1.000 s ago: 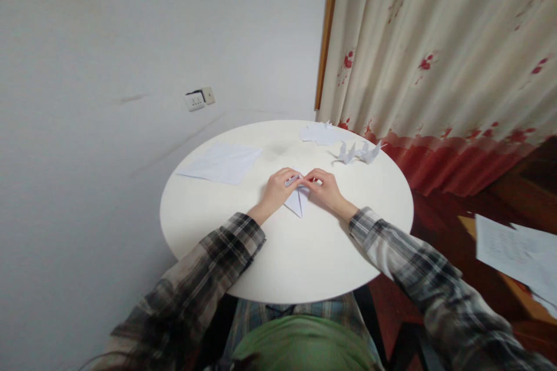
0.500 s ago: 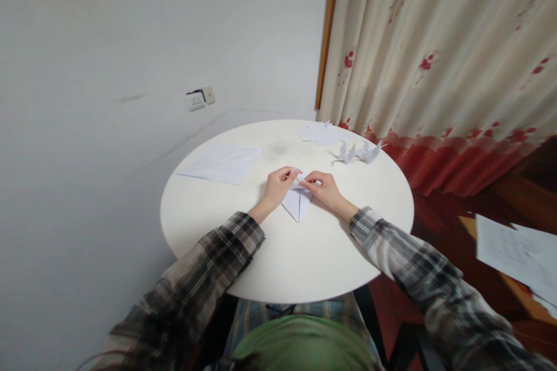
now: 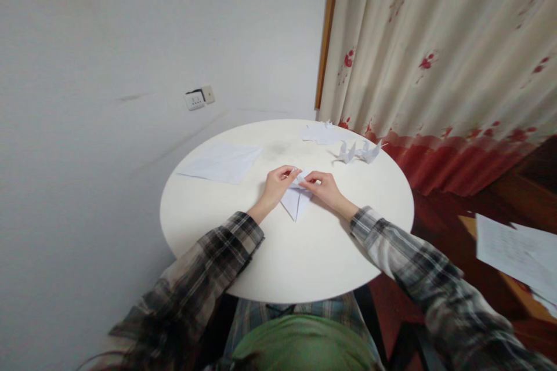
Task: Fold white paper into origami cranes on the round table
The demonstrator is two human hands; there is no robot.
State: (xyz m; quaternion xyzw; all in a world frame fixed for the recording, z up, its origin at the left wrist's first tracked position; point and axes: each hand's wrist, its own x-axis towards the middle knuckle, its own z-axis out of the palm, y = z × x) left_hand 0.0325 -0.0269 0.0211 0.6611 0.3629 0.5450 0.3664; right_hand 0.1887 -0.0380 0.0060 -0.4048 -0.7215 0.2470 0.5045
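Note:
Between my hands is a folded white sheet of paper (image 3: pixel 296 204), its pointed end towards me and a crease running down its middle. My left hand (image 3: pixel 278 182) is closed, pinching the paper's far left part between thumb and fingers. On the other side, my right hand (image 3: pixel 321 184) also pinches the paper, thumb and fingertips pressed together. The fingers cover much of the far end, so the exact fold there is hidden. Beyond my right hand stand two folded paper cranes (image 3: pixel 346 153) side by side.
The round white table (image 3: pixel 300 261) carries a flat paper sheet (image 3: pixel 221 161) at left and more paper pieces (image 3: pixel 321 133) at the far edge. A wall with a socket (image 3: pixel 195 101) rises at left; a flowered curtain (image 3: pixel 426 69) hangs at right. Written sheets (image 3: pixel 513 249) lie lower right.
The near point of the folded paper has shifted very slightly to the left. Both hands keep their pinch in nearly the same place.

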